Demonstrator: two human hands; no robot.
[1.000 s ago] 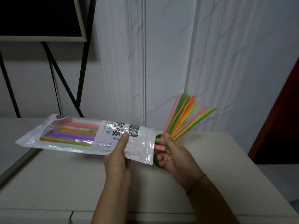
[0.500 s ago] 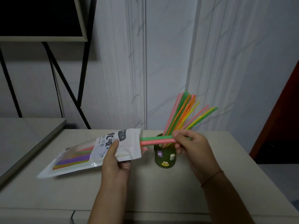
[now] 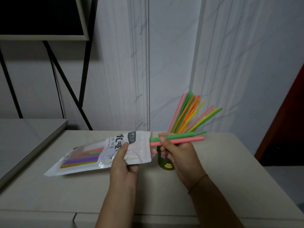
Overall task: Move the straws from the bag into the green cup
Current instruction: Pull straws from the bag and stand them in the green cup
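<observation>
**Pulled farther out of the bag (image 3: 141, 145)**

Since half a second ago, your right hand (image 3: 179, 155) has drawn the green straw (image 3: 179, 135) and pink straw (image 3: 195, 139) farther out. It pinches both, level, just above the green cup (image 3: 162, 163) on the table (image 3: 230, 186). Your left hand (image 3: 122, 163) grips the bag near its open end. Many straws (image 3: 189, 114) already fan out of the cup.

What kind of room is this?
Probably a room in a home, though I can't be sure: a plain pale table, marble-look wall panels, and a dark framed board on a black stand.
</observation>
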